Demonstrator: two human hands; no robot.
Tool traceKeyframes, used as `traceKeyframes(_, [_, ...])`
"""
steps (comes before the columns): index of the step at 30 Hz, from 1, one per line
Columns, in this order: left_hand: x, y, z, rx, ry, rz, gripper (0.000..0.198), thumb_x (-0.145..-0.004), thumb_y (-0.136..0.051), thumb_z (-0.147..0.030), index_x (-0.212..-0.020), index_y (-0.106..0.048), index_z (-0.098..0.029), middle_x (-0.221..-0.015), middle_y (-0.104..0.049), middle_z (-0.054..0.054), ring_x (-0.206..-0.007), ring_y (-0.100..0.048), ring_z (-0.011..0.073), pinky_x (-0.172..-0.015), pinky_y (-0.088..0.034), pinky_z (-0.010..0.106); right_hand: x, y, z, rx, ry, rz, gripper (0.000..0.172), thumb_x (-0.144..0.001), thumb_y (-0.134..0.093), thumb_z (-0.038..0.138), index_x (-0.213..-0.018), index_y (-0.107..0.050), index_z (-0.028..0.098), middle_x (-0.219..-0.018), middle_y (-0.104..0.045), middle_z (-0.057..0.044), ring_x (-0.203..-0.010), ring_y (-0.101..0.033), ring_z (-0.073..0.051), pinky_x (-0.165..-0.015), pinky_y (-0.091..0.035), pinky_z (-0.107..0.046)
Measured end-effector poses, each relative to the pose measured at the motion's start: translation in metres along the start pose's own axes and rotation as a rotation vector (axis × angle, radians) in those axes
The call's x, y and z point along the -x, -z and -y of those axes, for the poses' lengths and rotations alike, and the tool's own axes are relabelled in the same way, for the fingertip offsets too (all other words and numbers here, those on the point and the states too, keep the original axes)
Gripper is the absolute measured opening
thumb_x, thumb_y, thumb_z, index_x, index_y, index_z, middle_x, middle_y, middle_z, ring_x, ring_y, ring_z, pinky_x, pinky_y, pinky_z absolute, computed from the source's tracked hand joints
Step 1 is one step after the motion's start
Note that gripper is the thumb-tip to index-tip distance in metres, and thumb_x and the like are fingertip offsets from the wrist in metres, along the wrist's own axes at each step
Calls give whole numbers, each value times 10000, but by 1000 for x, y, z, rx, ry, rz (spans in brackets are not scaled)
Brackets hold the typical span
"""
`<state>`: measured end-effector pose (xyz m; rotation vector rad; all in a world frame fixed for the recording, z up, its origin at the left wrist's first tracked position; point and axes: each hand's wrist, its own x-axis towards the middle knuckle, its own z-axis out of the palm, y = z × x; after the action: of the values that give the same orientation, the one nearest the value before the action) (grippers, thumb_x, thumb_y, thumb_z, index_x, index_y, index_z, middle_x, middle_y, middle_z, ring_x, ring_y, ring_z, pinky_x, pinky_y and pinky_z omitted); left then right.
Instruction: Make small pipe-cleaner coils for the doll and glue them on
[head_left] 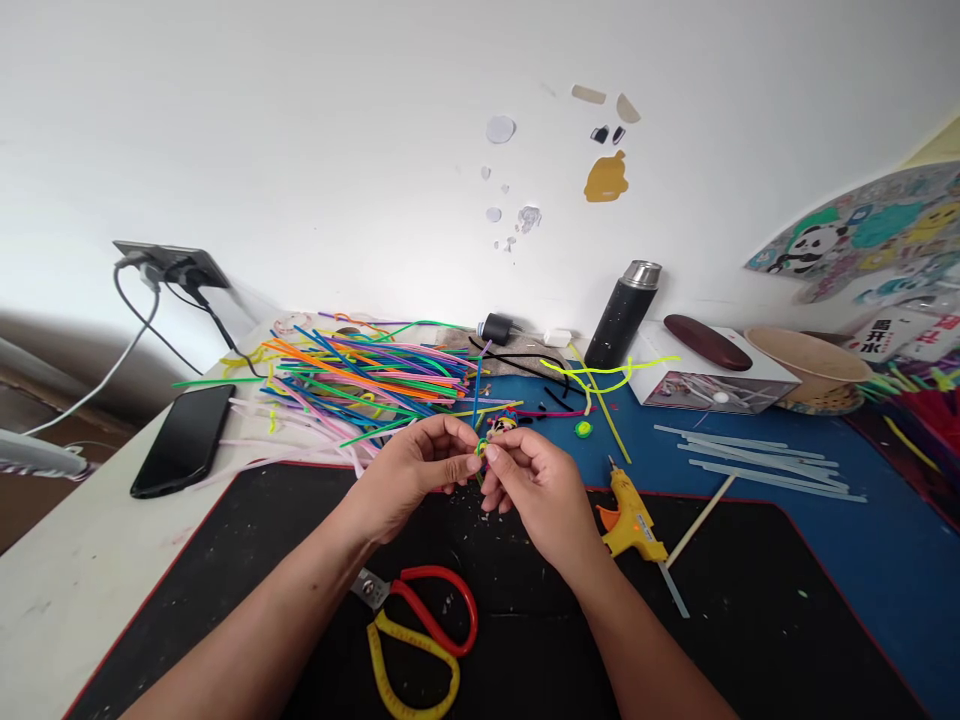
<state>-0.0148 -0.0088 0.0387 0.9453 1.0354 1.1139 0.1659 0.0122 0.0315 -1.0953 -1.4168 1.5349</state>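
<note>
My left hand (427,462) and my right hand (536,480) meet above the black mat, fingertips pinched together. Between them is a small green and yellow pipe-cleaner piece (481,448), mostly covered by the fingers. A blue stem (478,395) rises just behind it; whether it is joined to the piece I cannot tell. Right behind the fingers lies a small multicoloured figure (505,424), partly hidden. A green and yellow coiled disc (583,429) rests to the right. Left of the hands spreads a heap of coloured pipe cleaners (367,375).
Scissors (424,620) with red and yellow handles lie on the mat (525,640). At right are a yellow glue gun (632,515), a wooden stick (701,520) and several glue sticks (765,460). A black flask (622,315), white box (712,380) and phone (184,440) stand around.
</note>
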Motion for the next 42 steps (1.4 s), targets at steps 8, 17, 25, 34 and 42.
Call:
traceKeyframes(8, [2,2,0,-21,-13,4,424,-735,-960,-441,-993,-758,-171,-851,-714,1,-664,-589,95,-608,-466,214,1,-1,-1,74,104,-69,270,-934,-705,468,-913,-678,200,-643,-679,6,-535,-671,-149,-499,-533,-237])
traceKeyframes(17, [-2,1,1,-21,14,-101,439,-660,-986,-497,-874,-790,-167,-781,-701,1,-627,-597,104,-583,-479,222,5,-5,0,125,143,-60,236,-955,-675,444,-935,-670,209,-673,-686,-1,-558,-689,-159,-513,-573,-243])
traceKeyframes(25, [-2,4,0,75,127,-100,467,-570,-1032,-497,-814,-827,-156,-660,-697,2,-546,-581,82,-535,-449,193,5,-4,0,141,163,-50,228,-964,-678,443,-937,-673,216,-662,-687,5,-551,-688,-157,-522,-582,-246])
traceKeyframes(34, [-3,10,-6,93,197,1,434,-618,-1018,-485,-769,-803,-139,-692,-739,28,-561,-597,86,-559,-470,197,7,-4,1,138,176,-11,209,-971,-678,427,-927,-675,222,-665,-689,14,-545,-679,-149,-527,-569,-243])
traceKeyframes(42, [-2,12,-10,33,189,3,414,-643,-1006,-479,-785,-804,-147,-721,-768,58,-593,-622,121,-572,-473,223,7,-4,4,117,151,18,207,-977,-666,421,-913,-678,224,-667,-676,16,-551,-667,-143,-518,-560,-236])
